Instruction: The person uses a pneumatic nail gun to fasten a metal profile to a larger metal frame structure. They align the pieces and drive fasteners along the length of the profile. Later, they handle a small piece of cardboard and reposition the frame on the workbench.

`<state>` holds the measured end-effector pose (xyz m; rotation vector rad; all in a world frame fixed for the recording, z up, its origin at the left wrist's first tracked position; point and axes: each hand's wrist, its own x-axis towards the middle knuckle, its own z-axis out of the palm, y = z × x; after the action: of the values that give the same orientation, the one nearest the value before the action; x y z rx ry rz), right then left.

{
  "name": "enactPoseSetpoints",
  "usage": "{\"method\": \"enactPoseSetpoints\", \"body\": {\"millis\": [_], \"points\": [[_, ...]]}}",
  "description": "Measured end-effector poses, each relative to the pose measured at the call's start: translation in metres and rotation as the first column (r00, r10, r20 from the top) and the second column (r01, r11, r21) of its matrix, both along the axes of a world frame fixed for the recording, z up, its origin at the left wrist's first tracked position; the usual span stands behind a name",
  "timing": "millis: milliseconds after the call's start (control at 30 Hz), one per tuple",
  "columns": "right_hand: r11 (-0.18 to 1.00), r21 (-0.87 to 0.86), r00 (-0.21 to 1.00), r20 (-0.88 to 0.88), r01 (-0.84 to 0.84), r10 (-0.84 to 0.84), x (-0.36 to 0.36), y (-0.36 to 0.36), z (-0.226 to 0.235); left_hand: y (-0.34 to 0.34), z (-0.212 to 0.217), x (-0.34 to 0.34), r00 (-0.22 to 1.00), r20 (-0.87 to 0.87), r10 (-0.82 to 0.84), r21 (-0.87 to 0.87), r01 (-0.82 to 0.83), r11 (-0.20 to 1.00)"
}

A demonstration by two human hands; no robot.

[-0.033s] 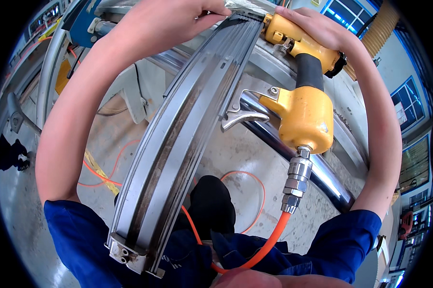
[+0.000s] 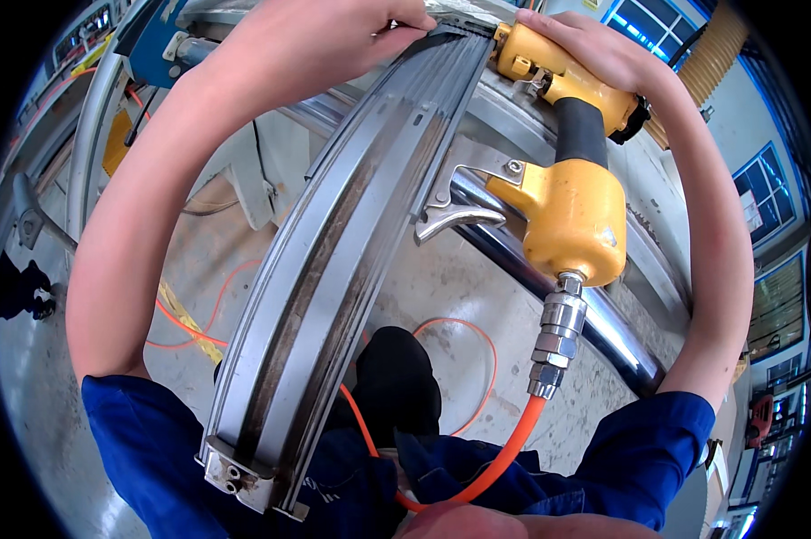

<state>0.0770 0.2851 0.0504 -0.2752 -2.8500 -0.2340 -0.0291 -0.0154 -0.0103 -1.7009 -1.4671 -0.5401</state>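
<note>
A yellow pneumatic nail gun (image 2: pixel 572 220) with a black grip collar and a silver trigger lies across the middle of the view. Its long grey metal magazine (image 2: pixel 334 234) slants down toward my body. My right hand (image 2: pixel 594 49) rests over the gun's yellow head at the far end, gripping it, with part of the fingers hidden behind. At the far end of the magazine, my left hand (image 2: pixel 370 31) is closed in a pinch of thumb and finger; what lies between the fingertips, if anything, is hidden. A metal coupling (image 2: pixel 558 332) joins the handle to an orange air hose (image 2: pixel 513 440).
Behind the gun runs a shiny metal tube (image 2: pixel 603 341), part of a metal frame. Orange hose (image 2: pixel 491 359) loops over the grey floor below. At the left are a blue machine part (image 2: pixel 154 58) and a curved pale rail (image 2: pixel 91 153). A ribbed yellow duct (image 2: pixel 715 54) hangs far right.
</note>
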Motion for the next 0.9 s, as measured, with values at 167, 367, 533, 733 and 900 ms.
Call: {"method": "enactPoseSetpoints", "body": {"millis": [167,367,533,733,900], "points": [[0.973,-0.2,0.978,0.194,0.118,-0.079,0.009,-0.058,0.017,0.0,0.005,0.023,0.986,0.048,0.162,-0.092,-0.158,0.983],[0.979,-0.185,0.982,0.183,0.091,-0.057,0.02,-0.073,0.021,0.004,0.005,0.034,0.985,0.114,0.132,-0.055,-0.127,0.99],[0.983,-0.156,0.984,0.164,0.094,-0.068,0.01,-0.056,0.018,0.008,0.004,0.031,0.966,0.201,0.161,-0.083,-0.147,0.986],[0.981,-0.155,0.982,0.162,0.119,-0.094,0.012,-0.057,0.02,0.01,0.008,0.037,0.936,0.278,0.217,-0.154,-0.18,0.972],[0.984,-0.175,0.986,0.166,0.044,-0.014,0.025,-0.069,0.021,0.013,0.011,0.036,0.948,0.224,0.224,-0.173,-0.188,0.967]]}}
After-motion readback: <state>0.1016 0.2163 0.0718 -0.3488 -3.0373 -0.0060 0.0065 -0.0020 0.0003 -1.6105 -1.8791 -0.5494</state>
